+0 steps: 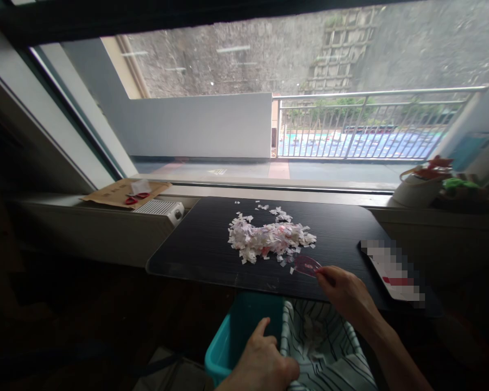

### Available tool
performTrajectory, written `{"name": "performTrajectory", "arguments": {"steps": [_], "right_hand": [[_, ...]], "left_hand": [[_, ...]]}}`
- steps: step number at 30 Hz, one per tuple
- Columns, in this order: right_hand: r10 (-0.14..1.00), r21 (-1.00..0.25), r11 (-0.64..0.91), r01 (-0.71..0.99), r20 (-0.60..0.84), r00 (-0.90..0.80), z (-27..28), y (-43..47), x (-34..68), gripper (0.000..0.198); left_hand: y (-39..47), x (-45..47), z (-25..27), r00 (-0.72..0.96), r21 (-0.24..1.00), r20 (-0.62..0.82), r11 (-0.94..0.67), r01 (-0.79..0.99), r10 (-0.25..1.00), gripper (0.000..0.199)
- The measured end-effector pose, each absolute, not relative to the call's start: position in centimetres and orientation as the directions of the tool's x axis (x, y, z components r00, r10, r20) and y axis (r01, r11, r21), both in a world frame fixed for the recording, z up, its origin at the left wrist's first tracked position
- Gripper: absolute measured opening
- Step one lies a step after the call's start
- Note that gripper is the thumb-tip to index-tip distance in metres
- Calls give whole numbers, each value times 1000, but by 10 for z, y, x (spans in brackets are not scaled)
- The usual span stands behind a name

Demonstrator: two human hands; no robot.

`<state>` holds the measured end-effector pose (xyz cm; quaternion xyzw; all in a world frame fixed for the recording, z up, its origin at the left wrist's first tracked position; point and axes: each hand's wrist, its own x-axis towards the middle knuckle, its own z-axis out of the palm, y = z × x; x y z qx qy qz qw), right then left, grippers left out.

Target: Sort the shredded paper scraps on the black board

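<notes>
My right hand point(342, 290) pinches one end of a thin, translucent pink oval plastic piece point(307, 266) just above the front part of the dark table. Its far edge is beside a heap of small torn paper scraps point(269, 236), mostly white with some pink. Below the table edge, my left hand point(264, 355) is closed at the adjoining rims of a teal bin point(218, 350) and a striped cloth-lined basket point(330, 355), index finger stretched out over the teal bin. Its thumb lies on the basket side; the other fingertips are hidden. Paper scraps point(312, 331) lie inside the basket.
A phone-like flat object point(391, 271), partly pixelated, lies on the right of the black table point(195, 244). Red-handled scissors point(136, 198) rest on a brown envelope point(101, 194) at the left sill. A pale container point(418, 187) stands by the window at right.
</notes>
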<state>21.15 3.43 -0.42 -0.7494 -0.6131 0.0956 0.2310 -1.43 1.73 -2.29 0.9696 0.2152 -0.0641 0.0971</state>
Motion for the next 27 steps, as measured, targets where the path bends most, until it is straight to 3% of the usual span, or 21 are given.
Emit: {"name": "performTrajectory", "arguments": {"steps": [14, 27], "right_hand": [[975, -530, -77, 845, 137, 174, -15, 34, 220, 32], [978, -568, -88, 818, 107, 179, -14, 22, 221, 32]], "left_hand": [[18, -1, -31, 927, 127, -140, -923, 364, 347, 16], [17, 22, -11, 932, 134, -251, -944, 302, 263, 16]]}}
